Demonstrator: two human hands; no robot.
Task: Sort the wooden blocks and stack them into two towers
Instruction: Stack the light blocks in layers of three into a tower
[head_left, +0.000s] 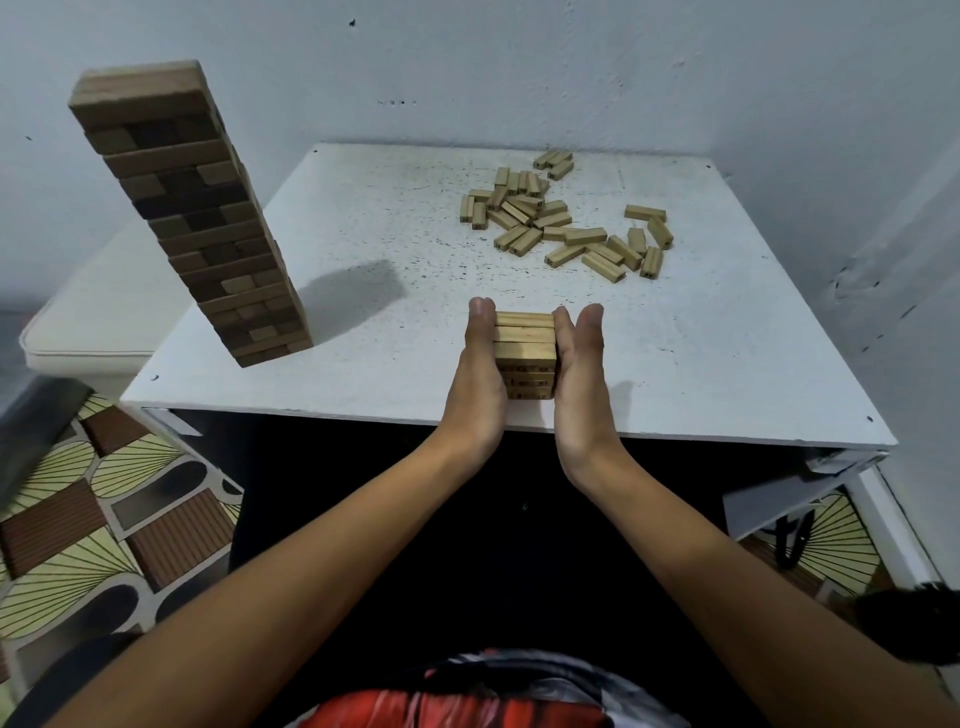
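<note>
Head view of a white speckled counter (363, 374) set against a pale wall. Near the front edge, at centre, stands a short stack of light wooden blocks (524, 353), a few layers high, its top layer showing three blocks laid side by side. The left hand (480, 379) lies flat against the stack's left side and the right hand (579, 384) flat against its right side; the fingers of both are straight and together, pointing away from the person, so that the palms press the stack between them rather than curling round it. Both forearms reach in from the bottom of the view.

At the counter's left side rises a tall tower of darker brown blocks (192, 218), many layers high, with alternate layers crossing; it casts a shadow to its right on the counter. Its apparent lean may come from the wide-angle lens.

On the far right part of the counter lies a loose pile of light blocks (561, 223), scattered and overlapping, well apart from both the stack and the tower. Several show small dark marks on their ends.

To the left of the counter sits a cream cushioned seat (88, 317). Below it, a patterned floor (78, 545) in brown and yellow-green.
</note>
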